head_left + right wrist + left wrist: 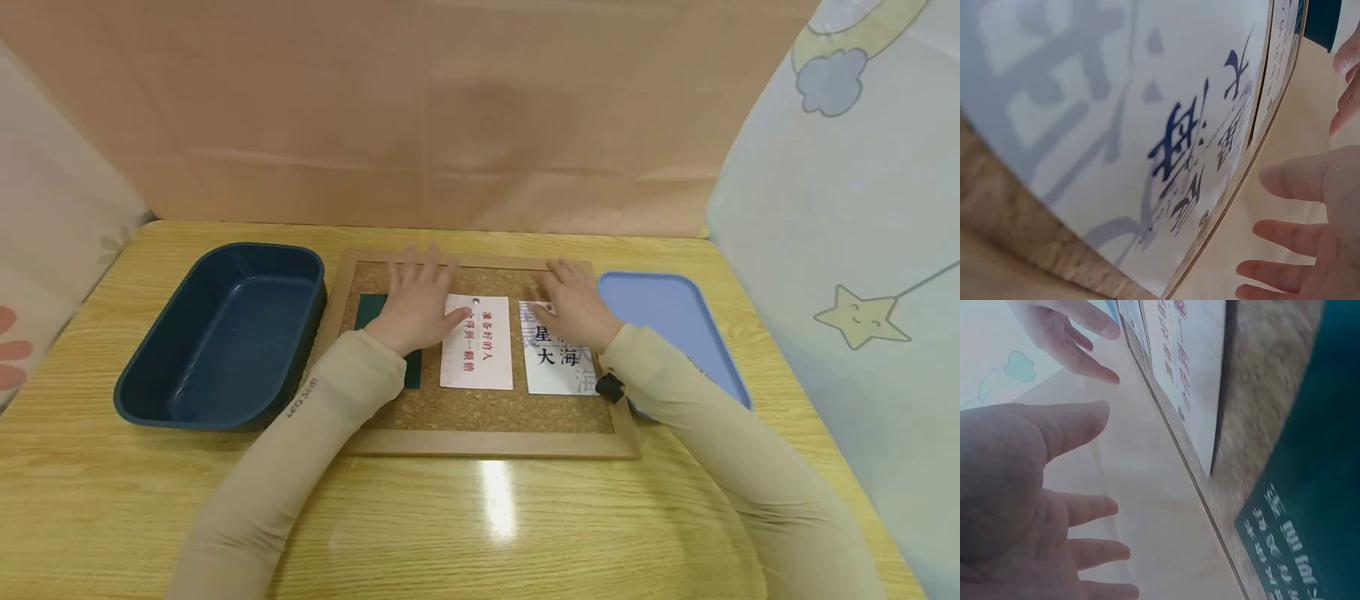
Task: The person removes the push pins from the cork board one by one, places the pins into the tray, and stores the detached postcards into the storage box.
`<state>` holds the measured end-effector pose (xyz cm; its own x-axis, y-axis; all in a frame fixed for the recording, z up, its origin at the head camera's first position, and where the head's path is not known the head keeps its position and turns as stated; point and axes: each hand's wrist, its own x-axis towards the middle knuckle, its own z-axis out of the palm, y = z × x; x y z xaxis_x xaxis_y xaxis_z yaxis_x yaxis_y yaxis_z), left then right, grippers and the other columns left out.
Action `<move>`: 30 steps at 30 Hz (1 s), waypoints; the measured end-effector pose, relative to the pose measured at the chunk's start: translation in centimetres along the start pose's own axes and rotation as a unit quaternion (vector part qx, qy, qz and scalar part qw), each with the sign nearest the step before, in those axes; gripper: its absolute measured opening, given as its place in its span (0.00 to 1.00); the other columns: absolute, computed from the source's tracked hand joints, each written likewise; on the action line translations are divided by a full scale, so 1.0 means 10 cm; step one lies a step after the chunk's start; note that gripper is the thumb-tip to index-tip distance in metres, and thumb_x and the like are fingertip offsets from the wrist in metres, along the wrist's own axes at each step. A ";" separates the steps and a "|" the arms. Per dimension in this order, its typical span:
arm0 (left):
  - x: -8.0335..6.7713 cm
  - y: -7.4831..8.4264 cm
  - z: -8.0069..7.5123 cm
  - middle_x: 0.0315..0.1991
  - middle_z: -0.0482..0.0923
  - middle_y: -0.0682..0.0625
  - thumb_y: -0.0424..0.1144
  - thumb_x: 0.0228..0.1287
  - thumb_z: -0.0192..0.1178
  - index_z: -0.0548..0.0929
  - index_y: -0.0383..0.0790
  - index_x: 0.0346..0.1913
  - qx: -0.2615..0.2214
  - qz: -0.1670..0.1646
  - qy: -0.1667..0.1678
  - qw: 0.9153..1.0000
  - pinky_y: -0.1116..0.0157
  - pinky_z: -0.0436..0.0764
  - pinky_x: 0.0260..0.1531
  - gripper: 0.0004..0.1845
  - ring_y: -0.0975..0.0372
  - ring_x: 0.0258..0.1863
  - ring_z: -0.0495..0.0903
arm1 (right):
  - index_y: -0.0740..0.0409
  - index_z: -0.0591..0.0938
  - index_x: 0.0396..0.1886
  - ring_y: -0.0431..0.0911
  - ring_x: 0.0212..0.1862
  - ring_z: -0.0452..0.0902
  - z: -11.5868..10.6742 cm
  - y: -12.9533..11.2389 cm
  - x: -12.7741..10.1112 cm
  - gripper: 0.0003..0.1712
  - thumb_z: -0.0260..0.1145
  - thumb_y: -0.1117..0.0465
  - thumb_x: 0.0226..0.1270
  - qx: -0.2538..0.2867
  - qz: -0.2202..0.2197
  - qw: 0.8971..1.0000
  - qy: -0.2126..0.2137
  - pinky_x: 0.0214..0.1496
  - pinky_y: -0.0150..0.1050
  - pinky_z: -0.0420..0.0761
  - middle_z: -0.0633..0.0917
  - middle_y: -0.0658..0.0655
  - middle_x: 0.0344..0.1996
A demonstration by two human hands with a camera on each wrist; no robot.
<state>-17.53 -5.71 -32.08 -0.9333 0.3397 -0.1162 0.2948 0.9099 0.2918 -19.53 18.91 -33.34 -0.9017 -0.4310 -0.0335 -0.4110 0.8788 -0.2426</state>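
A cork board with a wooden frame lies on the table, bearing three cards. The left one is dark green, the middle one is white with red characters, and the right one is white with black and violet characters. A silver pushpin sits at the top of the middle card. My left hand, fingers spread, is over the green card and partly hides it. Over the upper part of the right card is my right hand, fingers extended. Both wrist views show each hand holding nothing.
A deep dark blue bin stands at the board's left. On the right lies a shallow light blue tray, partly behind the right forearm. A peach-coloured sheet hangs behind the wooden table.
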 end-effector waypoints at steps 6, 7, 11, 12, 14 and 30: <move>0.02 0.07 0.04 0.77 0.31 0.38 0.56 0.69 0.52 0.47 0.41 0.77 0.009 0.020 -0.013 1.000 0.38 0.30 0.68 0.42 0.40 0.74 0.26 | 0.72 0.68 0.65 0.64 0.69 0.57 0.00 0.03 -0.01 0.29 0.60 0.62 0.67 0.013 -0.007 1.000 0.003 0.72 0.58 0.53 0.67 0.72 0.65; 0.02 0.08 0.05 0.77 0.31 0.38 0.56 0.69 0.52 0.47 0.41 0.77 0.011 0.022 -0.015 1.000 0.38 0.30 0.68 0.42 0.40 0.74 0.26 | 0.72 0.68 0.64 0.63 0.67 0.60 0.00 0.03 -0.01 0.29 0.60 0.63 0.67 0.015 -0.008 1.000 0.003 0.71 0.57 0.56 0.69 0.72 0.63; 0.04 0.13 0.07 0.77 0.33 0.38 0.56 0.69 0.52 0.48 0.41 0.77 0.029 0.028 -0.022 0.999 0.40 0.33 0.70 0.42 0.40 0.75 0.32 | 0.73 0.72 0.61 0.62 0.61 0.67 0.00 0.04 -0.03 0.24 0.60 0.66 0.67 0.016 -0.011 1.000 0.003 0.64 0.55 0.65 0.75 0.70 0.57; 0.04 0.14 0.08 0.77 0.34 0.38 0.56 0.69 0.53 0.49 0.41 0.76 0.029 0.028 -0.023 0.999 0.40 0.34 0.70 0.42 0.41 0.75 0.33 | 0.73 0.74 0.59 0.62 0.60 0.68 0.00 0.04 -0.03 0.23 0.60 0.66 0.67 0.014 -0.011 1.000 0.002 0.63 0.55 0.67 0.75 0.70 0.56; 0.05 0.17 0.09 0.77 0.35 0.39 0.56 0.69 0.53 0.50 0.42 0.76 0.031 0.030 -0.026 0.999 0.41 0.35 0.70 0.41 0.41 0.75 0.35 | 0.72 0.76 0.56 0.61 0.57 0.69 -0.01 0.04 -0.04 0.20 0.60 0.66 0.67 0.011 -0.008 1.000 0.001 0.60 0.54 0.69 0.77 0.69 0.53; 0.09 0.31 0.15 0.76 0.47 0.40 0.54 0.69 0.53 0.56 0.40 0.75 0.038 0.055 -0.058 0.996 0.44 0.40 0.72 0.38 0.45 0.76 0.42 | 0.71 0.82 0.47 0.61 0.51 0.73 0.01 0.09 -0.06 0.13 0.59 0.71 0.64 0.008 -0.026 1.000 0.003 0.55 0.54 0.73 0.80 0.68 0.46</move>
<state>-17.13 -2.20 -32.74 -0.8661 0.4590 -0.1981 0.4121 0.8798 0.2371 -19.36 19.99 -33.63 -0.8800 -0.4747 -0.0146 -0.4551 0.8516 -0.2602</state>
